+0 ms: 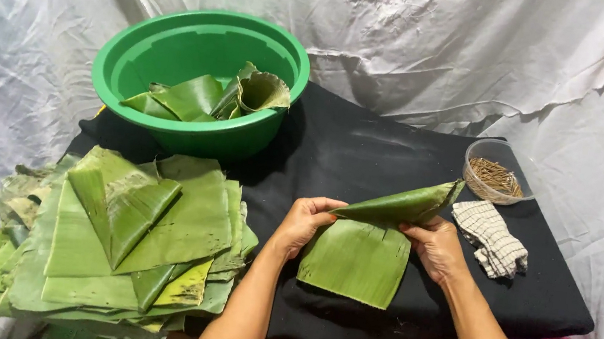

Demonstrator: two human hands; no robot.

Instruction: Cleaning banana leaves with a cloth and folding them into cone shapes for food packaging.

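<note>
Both hands grip one folded green banana leaf piece [365, 249]: left hand [303, 223] pinches the folded top edge at its left end, right hand [439, 247] clamps the same edge further right, fingers curled around the fold. Step in hand looks like folding or rolling the leaf into a cone; top portion already doubled over into a tapered point toward the right, lower flap hanging flat on the black cloth-covered table [364, 154]. Next move probably calls for keeping the fold tight and holding the overlap so it doesn't spring open. Leaf looks matte, ribbed lengthwise, slightly frayed at the bottom edge, paler underside showing. Relative to that leaf: stack of flat banana leaf sheets [119, 240] to the left, round green plastic basin [179, 49] with a few shaped leaves behind-left, small clear bowl of thin brown sticks [494, 176] behind-right, checked cloth [495, 241] just beside on the right.
</note>
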